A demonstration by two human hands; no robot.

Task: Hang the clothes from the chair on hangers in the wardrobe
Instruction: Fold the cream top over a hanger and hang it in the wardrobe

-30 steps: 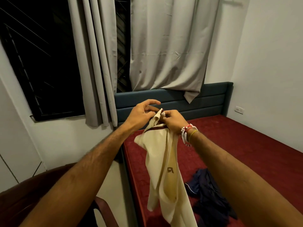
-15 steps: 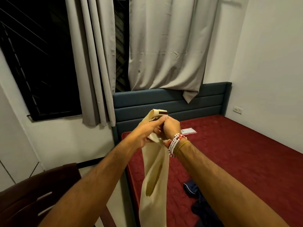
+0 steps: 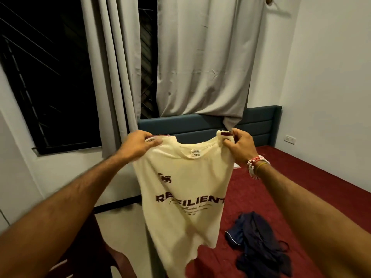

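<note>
Presently we hold the cream T-shirt (image 3: 180, 193) spread wide, left hand (image 3: 138, 145) and right hand (image 3: 241, 149) each pinching a shoulder, evidently to open it for a hanger. It hangs between and below both hands. Beyond, a dark garment (image 3: 259, 243) lies crumpled on the red bed (image 3: 245, 201).

Left forearm (image 3: 80, 189), right forearm (image 3: 301, 197): bare, fine dark hair along both. Left hand (image 3: 138, 145), right hand (image 3: 241, 147): bare. Right wrist: stacked bracelets (image 3: 253, 167), white bead strands, red-and-white strand, thin yellow band (image 3: 262, 166) on elbow side.
</note>
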